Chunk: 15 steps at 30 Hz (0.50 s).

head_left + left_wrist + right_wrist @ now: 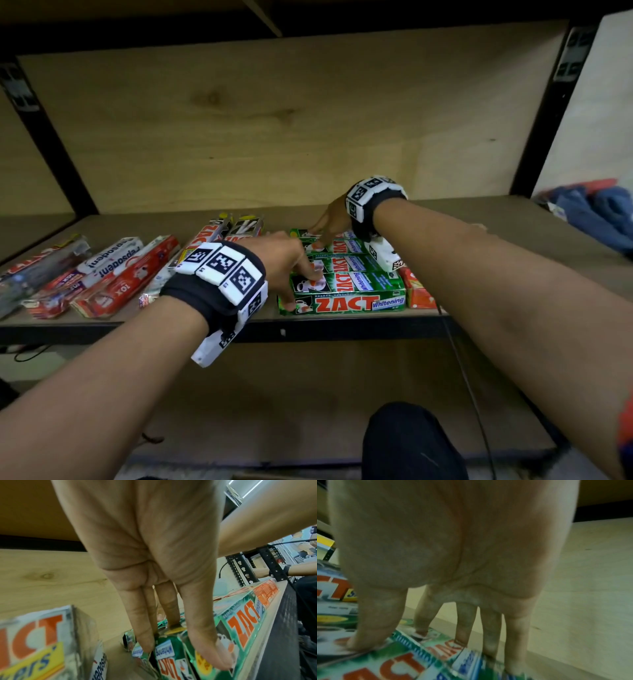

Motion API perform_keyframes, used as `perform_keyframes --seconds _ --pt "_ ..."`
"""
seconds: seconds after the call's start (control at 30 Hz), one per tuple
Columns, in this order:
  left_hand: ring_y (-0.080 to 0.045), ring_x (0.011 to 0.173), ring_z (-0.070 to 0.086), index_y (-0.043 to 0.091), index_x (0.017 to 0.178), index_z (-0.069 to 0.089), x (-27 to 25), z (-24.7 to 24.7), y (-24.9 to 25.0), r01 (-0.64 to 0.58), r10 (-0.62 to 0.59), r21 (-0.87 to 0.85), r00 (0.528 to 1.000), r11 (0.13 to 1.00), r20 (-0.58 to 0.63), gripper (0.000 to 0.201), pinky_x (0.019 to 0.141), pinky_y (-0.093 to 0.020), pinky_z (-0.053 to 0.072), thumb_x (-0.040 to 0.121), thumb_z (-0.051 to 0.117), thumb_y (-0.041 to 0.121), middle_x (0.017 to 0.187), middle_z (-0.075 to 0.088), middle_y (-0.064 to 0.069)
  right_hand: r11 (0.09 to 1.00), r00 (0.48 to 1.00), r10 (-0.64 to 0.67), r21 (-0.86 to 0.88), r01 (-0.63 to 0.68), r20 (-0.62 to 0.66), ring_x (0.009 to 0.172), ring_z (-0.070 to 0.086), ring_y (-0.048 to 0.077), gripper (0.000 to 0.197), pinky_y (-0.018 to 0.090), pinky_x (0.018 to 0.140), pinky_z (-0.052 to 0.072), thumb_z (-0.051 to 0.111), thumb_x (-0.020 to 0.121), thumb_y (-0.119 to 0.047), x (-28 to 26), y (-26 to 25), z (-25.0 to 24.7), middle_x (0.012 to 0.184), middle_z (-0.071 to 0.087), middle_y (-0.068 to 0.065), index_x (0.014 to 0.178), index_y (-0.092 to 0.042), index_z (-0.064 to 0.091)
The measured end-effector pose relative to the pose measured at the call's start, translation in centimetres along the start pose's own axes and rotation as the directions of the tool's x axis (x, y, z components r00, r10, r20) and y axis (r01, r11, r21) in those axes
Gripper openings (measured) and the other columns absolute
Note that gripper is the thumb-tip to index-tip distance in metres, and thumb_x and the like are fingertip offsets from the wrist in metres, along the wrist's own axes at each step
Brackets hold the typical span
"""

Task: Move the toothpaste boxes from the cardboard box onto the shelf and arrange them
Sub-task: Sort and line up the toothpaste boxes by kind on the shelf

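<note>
1. Green card cartons, printed "ZACT Whitening" in red-orange letters, form the group under inspection: the green toothpaste boxes (pixel 346 274) lie flat in a tight side-by-side row at the front of the wooden shelf (pixel 479 219), long sides touching, the front carton flush with the shelf lip.
2. The left hand (pixel 286 263) bears down on the left ends of the row. In the left wrist view its fingertips (pixel 145 644) press straight onto the end flaps, nothing clasped. Judged purpose: squaring the ends into one line.
3. The right hand (pixel 330 222) rests on the rear cartons. In the right wrist view its fingers (pixel 516 654) stand extended on the printed tops, thumb planted apart; no carton is gripped. Judged purpose: steadying the row while the other hand aligns it.
4. Carton condition: corners intact, though some end flaps look slightly sprung in the left wrist view.
5. Neighbouring stock: red Pepsodent boxes (pixel 116 274) lie skewed to the left; silver ZACT boxes (pixel 226 229) sit behind; an orange box (pixel 416 289) touches the row's right end.
6. The cardboard source box is not in view.
</note>
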<state>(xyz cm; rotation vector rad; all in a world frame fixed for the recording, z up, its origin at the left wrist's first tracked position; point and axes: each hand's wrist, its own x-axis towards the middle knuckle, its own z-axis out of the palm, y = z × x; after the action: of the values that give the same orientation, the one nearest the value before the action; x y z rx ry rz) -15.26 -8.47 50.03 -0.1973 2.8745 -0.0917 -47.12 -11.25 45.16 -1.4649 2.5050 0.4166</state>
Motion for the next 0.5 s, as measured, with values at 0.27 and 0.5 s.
perform_keyframes --seconds 0.27,0.5 --pt "-0.011 0.118 0.055 0.035 0.129 0.062 0.0 0.7 0.2 -0.006 -0.001 -0.098 0.998 0.995 -0.07 0.065 0.081 -0.017 0.035 0.068 0.082 0.048 0.133 0.059 0.012 0.992 0.997 -0.013 0.124 0.003 0.08 0.128 0.048 0.012 0.069 0.025 0.09 0.032 0.067 0.074 -0.071 -13.4 -6.9 -2.0 0.148 0.046 -0.016 0.138 -0.05 0.05" --pt "-0.01 0.114 0.06 0.039 0.122 0.064 0.2 1.3 -0.1 -0.003 -0.028 -0.212 0.99 0.977 -0.142 0.069 0.091 -0.027 0.048 0.058 0.09 0.044 0.125 0.065 0.013 0.991 1.0 0.021 0.135 -0.021 0.001 0.108 0.057 0.007 0.081 0.027 0.096 0.045 0.066 0.036 -0.093 -11.9 -6.2 -2.0 0.136 0.056 -0.024 0.112 -0.066 0.06"
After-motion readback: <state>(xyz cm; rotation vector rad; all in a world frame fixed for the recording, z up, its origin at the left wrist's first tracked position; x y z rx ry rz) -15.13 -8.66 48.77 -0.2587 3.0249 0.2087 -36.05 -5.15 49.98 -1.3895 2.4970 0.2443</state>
